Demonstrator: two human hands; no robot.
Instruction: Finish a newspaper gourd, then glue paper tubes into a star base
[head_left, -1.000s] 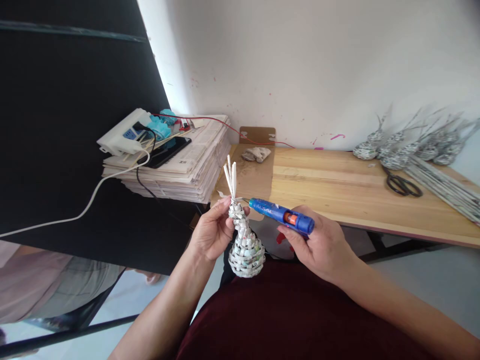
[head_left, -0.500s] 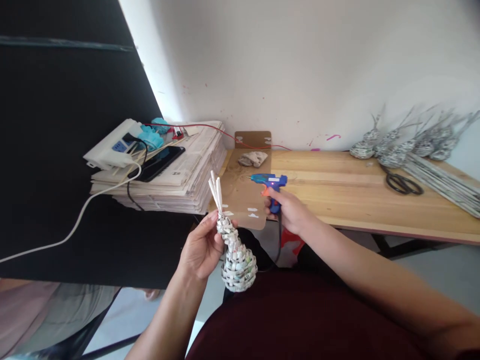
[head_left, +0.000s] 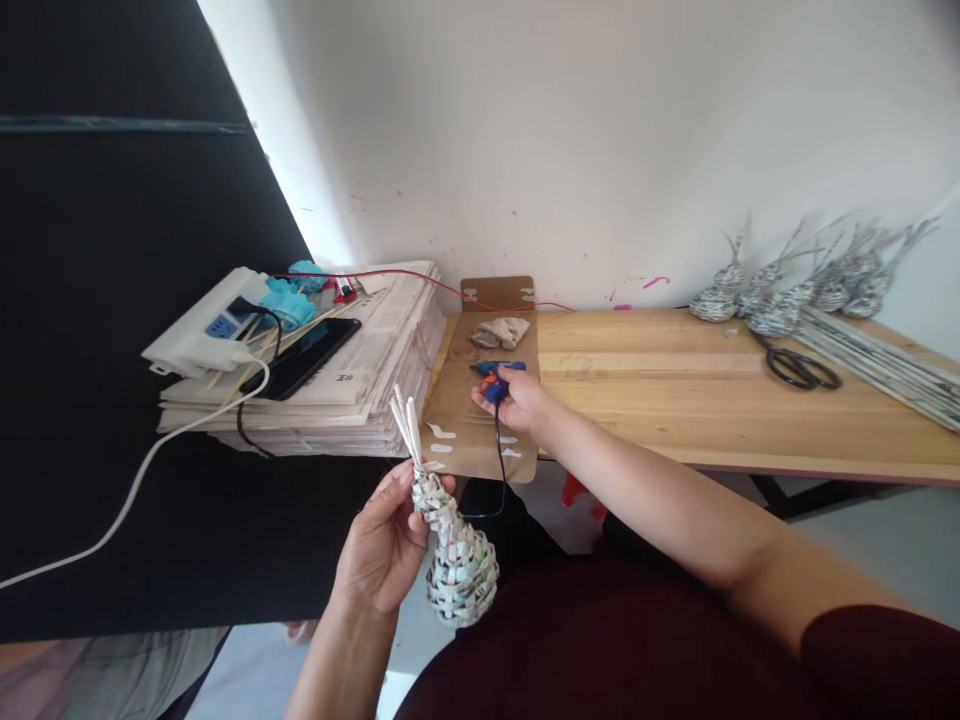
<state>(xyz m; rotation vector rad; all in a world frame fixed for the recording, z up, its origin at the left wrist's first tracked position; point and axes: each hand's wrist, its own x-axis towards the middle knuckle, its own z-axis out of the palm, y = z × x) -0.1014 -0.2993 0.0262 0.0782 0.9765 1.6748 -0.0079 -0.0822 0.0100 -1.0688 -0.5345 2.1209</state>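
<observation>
My left hand (head_left: 385,540) grips a gourd-shaped woven paper piece (head_left: 463,580) by its narrow neck, and several loose paper strips stick up from the top. The round body hangs tilted down to the right, above my lap. My right hand (head_left: 517,400) has its fingers around a blue glue gun (head_left: 495,375) with an orange trigger. Its nozzle points left, over a brown cardboard sheet (head_left: 480,420) on the table. Behind it on the cardboard lies a crumpled greyish cloth (head_left: 500,332). A black cord (head_left: 501,470) hangs from the gun's handle.
Stacked newspapers (head_left: 375,375) at left carry a white power strip (head_left: 202,320), a black phone (head_left: 307,355) and blue crumpled pieces (head_left: 289,302). On the wooden table (head_left: 637,390), black-handled scissors (head_left: 802,368), several woven gourds (head_left: 780,305) and paper rods (head_left: 885,355) lie at right.
My right hand has brought the glue gun left and lower, over the cardboard. The woven gourd in my left hand sits a little lower and further left in view; the camera has shifted.
</observation>
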